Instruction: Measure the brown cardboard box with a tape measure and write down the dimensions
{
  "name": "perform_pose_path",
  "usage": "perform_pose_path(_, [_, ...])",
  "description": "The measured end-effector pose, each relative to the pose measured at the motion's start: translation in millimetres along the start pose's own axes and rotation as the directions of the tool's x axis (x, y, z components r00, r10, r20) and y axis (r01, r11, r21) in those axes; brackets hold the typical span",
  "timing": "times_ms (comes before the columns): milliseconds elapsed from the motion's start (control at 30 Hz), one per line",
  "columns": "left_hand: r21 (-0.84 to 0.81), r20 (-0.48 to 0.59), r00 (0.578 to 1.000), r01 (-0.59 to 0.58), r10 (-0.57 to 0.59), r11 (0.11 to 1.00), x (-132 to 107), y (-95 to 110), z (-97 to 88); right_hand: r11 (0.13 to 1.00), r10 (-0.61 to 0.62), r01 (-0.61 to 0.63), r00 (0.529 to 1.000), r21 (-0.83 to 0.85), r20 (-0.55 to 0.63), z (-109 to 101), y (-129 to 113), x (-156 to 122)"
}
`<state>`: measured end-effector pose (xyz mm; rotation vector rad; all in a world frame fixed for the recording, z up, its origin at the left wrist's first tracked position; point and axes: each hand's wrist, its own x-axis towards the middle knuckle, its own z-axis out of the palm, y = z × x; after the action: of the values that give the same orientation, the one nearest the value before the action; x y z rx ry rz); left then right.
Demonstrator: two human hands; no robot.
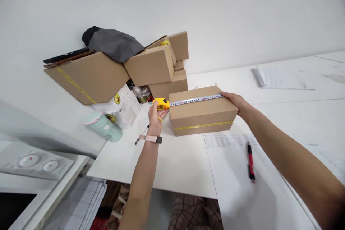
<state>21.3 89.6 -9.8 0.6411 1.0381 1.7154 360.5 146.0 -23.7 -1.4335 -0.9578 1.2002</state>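
Observation:
A closed cardboard box (199, 113) with a strip of yellow tape along its near side sits on the white table. Across its top runs the pulled-out metal blade (195, 100) of a yellow tape measure (161, 104). My left hand (155, 116) is closed around the tape measure's case at the box's left end; a yellow strap hangs by the fingers. At the far right end of the box, my right hand (235, 103) holds the blade's tip against the edge, its palm beside the box's end face. Some of its fingers are hidden.
Stacked cardboard boxes (148, 66) with a grey cloth (115, 45) on top stand behind to the left. Nearby are a mint tumbler (104, 126) and a white avocado-print box (125, 106). A red-black pen (250, 162) lies on printed paper (229, 176). More papers (280, 78) lie at back right.

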Motion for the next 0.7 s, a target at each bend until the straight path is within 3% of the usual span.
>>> perform_pose_path(100, [0.035, 0.033, 0.999, -0.007, 0.006, 0.999, -0.3, 0.7, -4.1, 0.995, 0.095, -0.094, 0.993, 0.020, -0.064, 1.1, -6.4, -5.5])
perform_pose_path(333, [0.106, -0.005, 0.995, -0.103, 0.104, 0.989, -10.5, 8.7, 0.2, 0.968, -0.070, 0.013, 0.973, -0.250, -0.221, 3.8, -16.2, -11.6])
perform_pose_path(433, [0.112, -0.025, 0.974, -0.222, 0.226, 0.969, -42.0, 12.4, 5.4, 0.963, -0.119, 0.068, 0.975, -0.260, -0.186, -0.8, -13.0, -5.8])
perform_pose_path(533, [0.170, 0.027, 0.955, -0.296, 0.296, 0.940, -95.7, 5.3, 0.4, 0.957, -0.224, 0.203, 0.971, -0.205, -0.085, -11.1, -17.2, 0.6])
perform_pose_path(567, [0.209, 0.071, 0.967, -0.256, 0.246, 0.944, -116.2, -0.8, -2.9, 0.945, -0.275, 0.261, 0.960, -0.194, -0.046, -14.0, -21.6, 1.6])
perform_pose_path(633, [0.240, 0.159, 0.987, -0.035, -0.003, 0.970, -156.2, -18.0, -7.9, 0.905, -0.371, 0.370, 0.928, -0.208, 0.036, -15.0, -34.0, 0.8])
perform_pose_path(667, [0.246, 0.226, 0.961, 0.102, -0.159, 0.964, -174.2, -27.7, -8.0, 0.883, -0.398, 0.410, 0.912, -0.229, 0.098, -12.2, -41.3, -0.8])
perform_pose_path(700, [0.268, 0.332, 0.885, 0.244, -0.327, 0.932, -189.9, -37.1, -5.8, 0.863, -0.400, 0.434, 0.900, -0.259, 0.176, -7.1, -48.5, -2.9])
